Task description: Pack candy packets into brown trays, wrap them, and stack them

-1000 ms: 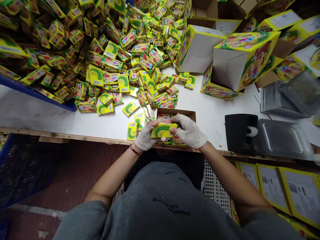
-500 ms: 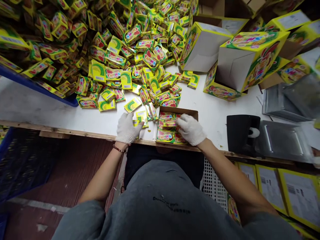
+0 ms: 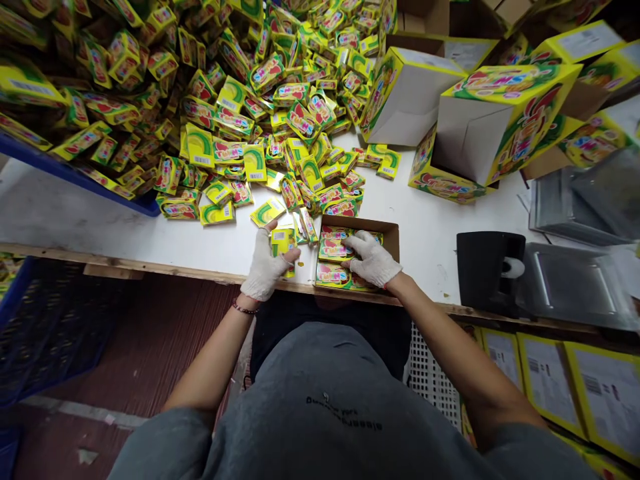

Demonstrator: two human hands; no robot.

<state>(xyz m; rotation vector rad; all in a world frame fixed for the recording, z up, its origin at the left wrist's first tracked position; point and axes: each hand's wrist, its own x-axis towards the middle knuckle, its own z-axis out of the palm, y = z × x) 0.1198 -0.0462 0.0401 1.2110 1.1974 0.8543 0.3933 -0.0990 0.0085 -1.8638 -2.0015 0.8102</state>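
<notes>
My left hand [image 3: 263,268], in a white glove with bare fingertips, is on the table with thumb and index finger spread. A small yellow-green candy box [image 3: 283,241] lies between them, partly covered by the hand. Beside it on the right stands an open carton [image 3: 391,241] with small boxes printed with fruit, packed in rows. My right hand [image 3: 373,259], gloved alike, reaches into this carton. Its fingers are apart and rest on the packed boxes [image 3: 333,241]; part of the contents is hidden beneath the hand. A few loose boxes [image 3: 267,211] lie just beyond my left hand.
A large heap of small boxes [image 3: 300,120] covers the back, spilling from a blue crate [image 3: 135,203] at left. Display cartons [image 3: 480,133] stand at back right. A black tape dispenser [image 3: 487,270] and clear plastic trays [image 3: 575,280] sit at right, along the wooden table edge [image 3: 175,270].
My right hand has let go of a small box, which now lies among the others in the carton, and its fingers have spread. My left hand has opened wider around its box.
</notes>
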